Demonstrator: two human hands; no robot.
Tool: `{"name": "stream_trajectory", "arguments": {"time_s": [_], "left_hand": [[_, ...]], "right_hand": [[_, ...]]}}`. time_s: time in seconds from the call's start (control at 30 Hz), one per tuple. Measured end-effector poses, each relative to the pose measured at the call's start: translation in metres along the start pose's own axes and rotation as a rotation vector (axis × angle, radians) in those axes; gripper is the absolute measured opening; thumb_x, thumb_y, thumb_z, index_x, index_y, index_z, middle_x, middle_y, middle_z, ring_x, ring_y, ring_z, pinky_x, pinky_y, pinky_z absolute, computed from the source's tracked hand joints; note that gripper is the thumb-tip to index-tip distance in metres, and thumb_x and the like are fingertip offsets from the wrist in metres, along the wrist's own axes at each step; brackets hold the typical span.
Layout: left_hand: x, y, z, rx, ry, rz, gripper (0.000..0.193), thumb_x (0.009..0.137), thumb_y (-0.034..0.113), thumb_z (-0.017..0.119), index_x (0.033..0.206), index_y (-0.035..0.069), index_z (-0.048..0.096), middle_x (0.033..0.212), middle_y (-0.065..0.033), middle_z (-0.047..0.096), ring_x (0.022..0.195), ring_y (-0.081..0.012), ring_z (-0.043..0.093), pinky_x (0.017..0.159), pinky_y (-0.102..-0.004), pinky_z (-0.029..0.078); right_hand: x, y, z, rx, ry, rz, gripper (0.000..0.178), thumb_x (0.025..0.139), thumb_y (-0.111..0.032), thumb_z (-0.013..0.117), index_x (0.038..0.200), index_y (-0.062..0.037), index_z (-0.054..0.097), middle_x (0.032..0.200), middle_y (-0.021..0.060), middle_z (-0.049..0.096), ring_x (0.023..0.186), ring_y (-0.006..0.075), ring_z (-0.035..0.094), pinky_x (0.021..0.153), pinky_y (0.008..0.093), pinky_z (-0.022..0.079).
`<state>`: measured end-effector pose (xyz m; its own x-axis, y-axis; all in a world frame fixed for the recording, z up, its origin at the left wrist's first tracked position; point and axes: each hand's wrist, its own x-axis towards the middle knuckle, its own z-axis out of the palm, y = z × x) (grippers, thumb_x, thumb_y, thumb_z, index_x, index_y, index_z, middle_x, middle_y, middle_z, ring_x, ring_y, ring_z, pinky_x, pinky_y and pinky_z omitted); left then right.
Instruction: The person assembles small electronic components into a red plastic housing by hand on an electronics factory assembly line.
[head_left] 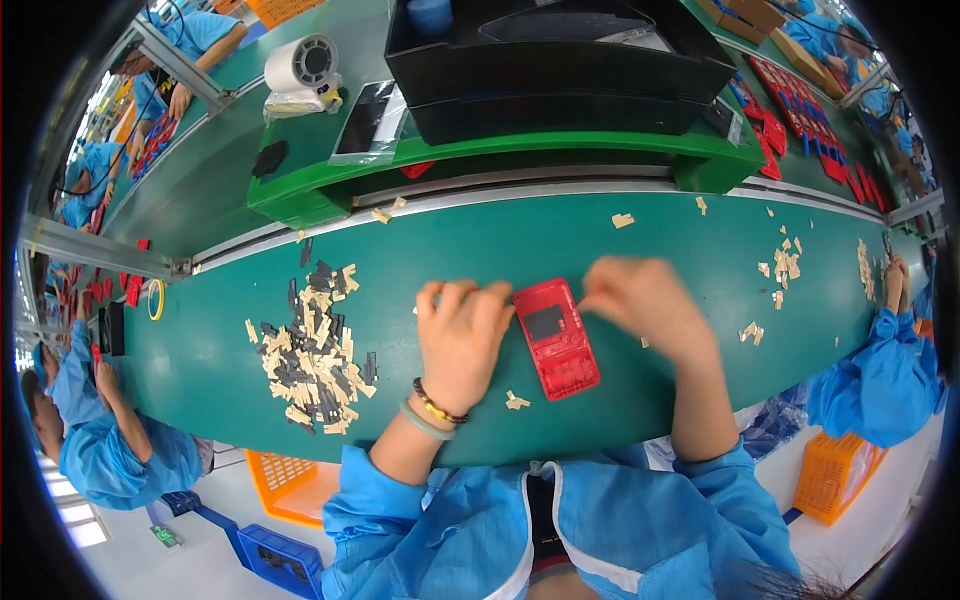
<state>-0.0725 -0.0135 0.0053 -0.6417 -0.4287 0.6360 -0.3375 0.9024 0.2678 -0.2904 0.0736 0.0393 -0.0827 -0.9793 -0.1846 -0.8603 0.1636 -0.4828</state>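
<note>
On the green work surface in front of me lies a red plastic phone housing [566, 365], slightly tilted, with a dark rectangular patch [545, 322] in its upper half. My left hand [458, 335] is closed, fingers curled, its fingertips gripping the housing's upper left edge. Beyond the upper right edge is my right hand [650, 305], blurred by motion; its fingers are drawn together in a pinch, and what they hold, if anything, cannot be made out. A large pile of small beige and black pieces [318, 350] lies left of my left hand. One loose beige piece [516, 400] sits near the housing.
A green raised shelf [310, 190] with a black bin [560, 80] and a white roll [300, 65] stands at the far side. More beige pieces [787, 265] lie to the right. Co-workers in blue sit at both sides. Orange baskets [290, 485] stand below the near edge.
</note>
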Motion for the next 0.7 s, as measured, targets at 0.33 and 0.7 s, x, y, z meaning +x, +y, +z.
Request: {"name": "stream_trajectory", "arguments": {"time_s": [0.33,0.7], "left_hand": [[0.004,0.007,0.01,-0.198,-0.089,-0.109,0.045,0.075,-0.008,0.058,0.118,0.001,0.049,0.083,-0.007,0.065,0.08,-0.0251,0.06,0.087,-0.0425,0.04],[0.006,0.009,0.008,-0.244,-0.058,-0.141,0.048,0.077,-0.007,0.058,0.123,0.001,0.048,0.083,-0.0089,0.064,0.082,-0.0264,0.06,0.084,-0.042,0.042]], "right_hand": [[0.015,-0.033,0.038,-0.16,0.59,-0.498,0.023,0.069,-0.013,0.074,0.089,-0.0074,0.065,0.113,0.0072,0.06,0.111,0.0259,0.055,0.091,0.0417,0.041],[0.02,-0.03,0.043,-0.273,0.708,-0.624,0.015,0.07,-0.015,0.07,0.08,-0.0087,0.061,0.106,0.0045,0.061,0.111,0.0241,0.055,0.089,0.0425,0.043]]}}
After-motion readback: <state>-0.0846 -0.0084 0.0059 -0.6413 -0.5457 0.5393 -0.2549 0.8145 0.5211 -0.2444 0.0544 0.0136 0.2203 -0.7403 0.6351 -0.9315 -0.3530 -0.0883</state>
